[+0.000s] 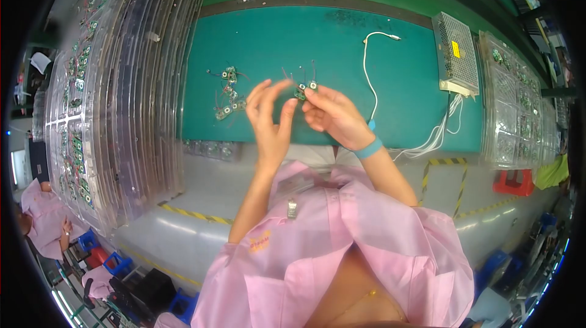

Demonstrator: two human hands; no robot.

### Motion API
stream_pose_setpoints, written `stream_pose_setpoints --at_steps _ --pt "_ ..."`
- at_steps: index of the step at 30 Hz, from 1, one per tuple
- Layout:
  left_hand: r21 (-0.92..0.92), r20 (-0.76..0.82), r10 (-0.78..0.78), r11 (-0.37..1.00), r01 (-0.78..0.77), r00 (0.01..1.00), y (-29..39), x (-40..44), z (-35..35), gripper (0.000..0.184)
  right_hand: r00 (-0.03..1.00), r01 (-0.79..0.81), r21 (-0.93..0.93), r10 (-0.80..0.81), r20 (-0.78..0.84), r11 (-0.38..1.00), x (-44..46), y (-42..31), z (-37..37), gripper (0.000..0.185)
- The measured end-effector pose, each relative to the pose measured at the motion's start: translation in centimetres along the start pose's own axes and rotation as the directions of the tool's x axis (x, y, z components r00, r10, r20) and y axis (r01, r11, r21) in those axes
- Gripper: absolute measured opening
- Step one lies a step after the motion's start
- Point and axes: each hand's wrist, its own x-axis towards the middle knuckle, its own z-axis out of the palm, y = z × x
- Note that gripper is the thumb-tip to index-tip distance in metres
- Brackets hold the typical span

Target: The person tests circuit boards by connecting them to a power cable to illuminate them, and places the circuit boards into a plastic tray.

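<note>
Pinched between the thumb and fingers of my right hand (334, 114) is a small green circuit board (300, 93) with white round parts and thin wires standing up from it. My left hand (270, 117) is just left of this board, its fingers spread and slightly blurred, with no object visible in them. A blue wristband (368, 148) is around my right wrist. Several more small circuit boards with loose wires (227, 109) lie in a cluster on the green mat (274, 35), left of my left hand.
A tall stack of clear plastic trays (134, 84) with boards stands at left. At right are a perforated metal power supply (456, 53), white cables (436, 136) and more clear trays (516, 108). A white cord (365, 65) curves across the mat. Another person (46, 215) sits far left.
</note>
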Motion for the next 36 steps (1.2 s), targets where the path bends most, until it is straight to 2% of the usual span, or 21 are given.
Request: stream_pose_setpoints --at_steps 1,2,4,5,6,8,9,11,15,19,25,29,30,31,32,34,35,36 --pt "-0.178 0.036 -0.167 0.969 0.171 0.985 0.6 0.1 -0.2 0.023 0.997 0.064 -0.128 -0.067 -0.026 0.99 0.0 0.0 0.2 0.016" --pt "-0.342 0.098 -0.318 0.879 0.332 0.943 1.4 0.2 -0.4 0.025 0.99 0.123 -0.256 -0.138 -0.04 0.959 -0.1 0.1 0.5 0.016" --pt "-0.593 0.279 -0.543 0.551 0.587 0.792 2.5 0.2 -0.9 0.03 0.96 0.227 -0.498 -0.278 -0.028 0.837 -0.1 0.3 1.2 0.016" --pt "-0.596 0.441 -0.537 0.424 0.682 0.72 1.9 -0.2 -1.1 0.035 0.952 0.25 -0.546 -0.307 -0.014 0.8 -0.2 0.5 1.5 0.016" --pt "-0.643 0.43 -0.551 0.37 0.671 0.715 1.8 -0.6 -0.6 0.031 0.943 0.281 -0.586 -0.331 0.024 0.76 -0.3 0.8 1.9 0.017" --pt "-0.616 0.383 -0.571 0.428 0.662 0.726 2.4 -0.6 -0.6 0.028 0.944 0.23 -0.707 -0.33 -0.004 0.669 -0.5 1.5 1.8 0.017" --pt "-0.656 0.353 -0.569 0.415 0.63 0.742 2.3 -0.6 -0.2 0.026 0.939 0.204 -0.774 -0.343 -0.018 0.6 -0.6 1.8 1.9 0.019" --pt "-0.688 0.355 -0.545 0.397 0.607 0.76 1.9 -0.5 -0.2 0.025 0.909 0.273 -0.806 -0.415 0.038 0.525 -0.5 2.0 3.2 0.022" --pt "-0.764 0.273 -0.512 0.399 0.507 0.815 1.9 -0.2 -0.4 0.024 0.899 0.339 -0.841 -0.409 0.157 0.421 -0.3 1.7 4.0 0.027" --pt "-0.683 0.252 -0.526 0.498 0.534 0.812 2.6 0.0 -0.7 0.023 0.952 0.273 -0.736 -0.287 0.112 0.62 -0.1 1.7 3.4 0.032" --pt "-0.513 0.282 -0.53 0.621 0.593 0.8 2.4 -0.1 -0.8 0.022 0.971 0.223 -0.713 -0.218 0.1 0.665 -0.8 1.7 4.1 0.036" --pt "-0.377 0.095 -0.537 0.76 0.53 0.838 2.9 -0.2 -0.5 0.021 0.956 0.253 -0.864 -0.249 0.154 0.435 -1.3 1.4 4.1 0.041" --pt "-0.397 0.059 -0.527 0.767 0.504 0.848 2.9 -0.1 -1.0 0.021 0.955 0.255 -0.863 -0.251 0.155 0.435 -1.3 1.2 3.8 0.041" --pt "-0.417 0.02 -0.516 0.774 0.476 0.856 3.0 0.0 -2.0 0.021 0.953 0.252 -0.828 -0.275 0.124 0.501 -1.0 0.8 3.4 0.042" --pt "-0.422 0.029 -0.566 0.74 0.524 0.824 4.6 0.5 -4.2 0.021 0.951 0.252 -0.787 -0.295 0.094 0.563 -0.7 0.2 2.9 0.043" --pt "-0.325 -0.113 -0.502 0.834 0.446 0.857 6.7 0.2 -8.7 0.022 0.946 0.252 -0.689 -0.321 0.029 0.679 -0.2 -0.8 1.7 0.045" --pt "-0.22 -0.168 -0.458 0.881 0.42 0.873 7.9 -0.2 -11.6 0.023 0.938 0.246 -0.713 -0.348 0.003 0.657 0.2 -1.0 0.8 0.046" --pt "-0.271 -0.245 -0.436 0.889 0.37 0.866 9.3 -0.4 -14.4 0.025 0.928 0.237 -0.735 -0.372 -0.022 0.635 0.5 -1.1 0.0 0.047"
